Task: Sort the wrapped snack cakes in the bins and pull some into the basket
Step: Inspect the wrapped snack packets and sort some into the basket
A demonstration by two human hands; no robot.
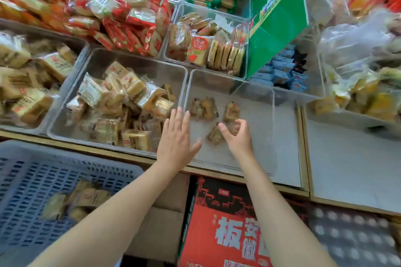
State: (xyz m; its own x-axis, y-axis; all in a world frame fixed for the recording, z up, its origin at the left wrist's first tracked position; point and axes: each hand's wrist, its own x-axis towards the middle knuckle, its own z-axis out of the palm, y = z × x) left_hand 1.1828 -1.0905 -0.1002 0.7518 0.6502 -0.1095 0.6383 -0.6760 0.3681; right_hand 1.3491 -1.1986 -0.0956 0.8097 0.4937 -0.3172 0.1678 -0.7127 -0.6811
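Our left hand point(176, 136) hovers flat, fingers straight and together, over the rim between two clear bins. Our right hand point(236, 134) curls its fingers round a cake point(214, 135) in the near-empty bin point(256, 102); more cakes lie in the blue basket point(32, 171).

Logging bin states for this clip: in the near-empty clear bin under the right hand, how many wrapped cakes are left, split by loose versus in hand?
Loose cakes lying apart in the clear bin: 2, the far-left cake and the upright-label cake.
Cakes at the right hand: 1, the near cake by its fingertips.
Total: 3.
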